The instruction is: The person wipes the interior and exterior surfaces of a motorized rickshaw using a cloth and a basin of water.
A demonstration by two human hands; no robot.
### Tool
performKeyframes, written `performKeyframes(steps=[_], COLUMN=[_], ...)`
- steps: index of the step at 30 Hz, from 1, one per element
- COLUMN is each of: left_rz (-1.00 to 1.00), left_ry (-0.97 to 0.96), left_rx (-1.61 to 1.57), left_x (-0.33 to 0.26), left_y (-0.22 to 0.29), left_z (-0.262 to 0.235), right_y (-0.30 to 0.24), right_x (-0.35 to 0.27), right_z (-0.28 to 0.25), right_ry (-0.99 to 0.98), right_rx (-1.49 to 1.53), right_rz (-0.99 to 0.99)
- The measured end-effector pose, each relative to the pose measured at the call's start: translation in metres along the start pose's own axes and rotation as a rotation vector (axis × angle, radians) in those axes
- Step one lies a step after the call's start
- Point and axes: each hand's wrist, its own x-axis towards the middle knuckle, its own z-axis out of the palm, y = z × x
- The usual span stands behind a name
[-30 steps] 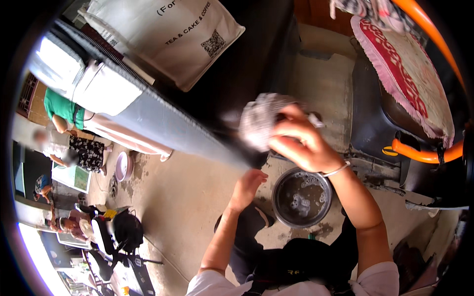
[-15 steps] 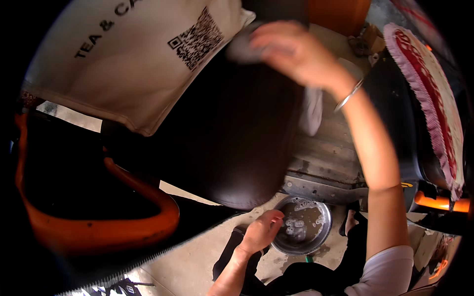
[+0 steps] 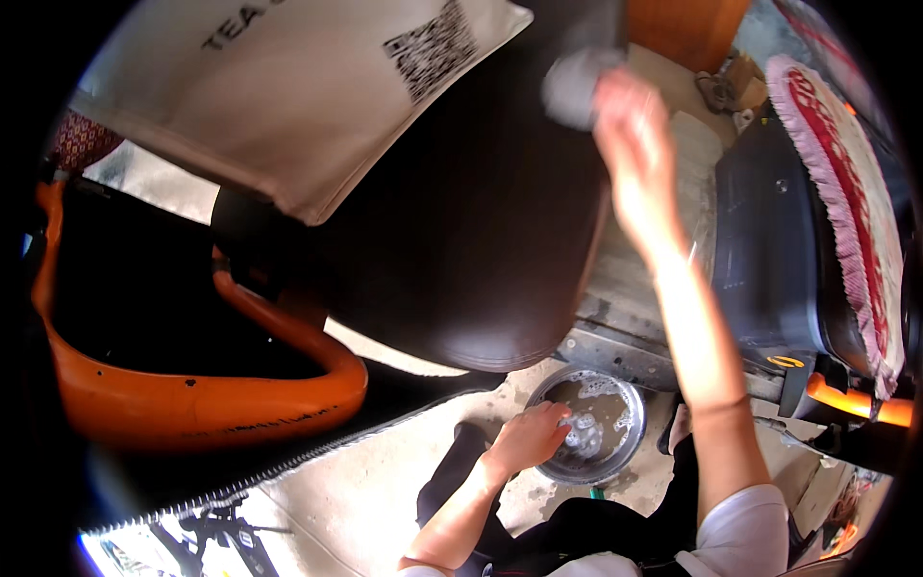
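left hand: nearest thing I see. It sits at the near rim of the metal basin, fingers curled loosely and tips in the soapy water. Nothing pinched that I can make out.
metal basin: round, on the concrete floor just in front of my knees. Shallow grey water with foam patches, just below the front edge of the seat.
right arm: stretched up and away from me, crossing above the basin's right side.
right hand: motion-blurred, closed around a grey cloth and pressing it against the seat's far right edge. Exact finger grip I can't tell through the blur.
dark brown seat: big rounded vinyl cushion, glossy, fills the centre of my view.
cream tote bag: lies on the seat's far left part, dark print on it.
orange frame: curved bodywork left of the seat, around a black recess.
metal footplate: to the right of the seat, under my right arm.
red fringed mat: far right, draped over a black part.
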Motion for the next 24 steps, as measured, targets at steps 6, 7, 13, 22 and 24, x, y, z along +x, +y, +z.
performKeyframes(steps=[6,7,13,22,24], left_rz=[-0.044,-0.058,-0.018,-0.025,-0.034], left_ry=[-0.139,-0.150,-0.019,0.027,0.016], left_rx=[0.040,0.050,0.051,0.105,0.114], left_x=[0.015,0.015,0.002,-0.016,-0.018], left_y=[0.002,0.000,-0.005,-0.003,0.001], left_z=[0.017,0.017,0.017,0.000,0.003], right_y=[-0.117,-0.104,0.024,-0.031,-0.071], right_x=[-0.102,-0.097,-0.037,-0.054,-0.077], right_z=[-0.013,-0.010,0.016,0.022,0.014], right_ry=[-0.238,-0.219,0.264,0.407,0.270], right_rx=[0.199,0.220,0.103,0.359,0.208], right_rz=[-0.315,-0.344,0.331,0.522,0.069])
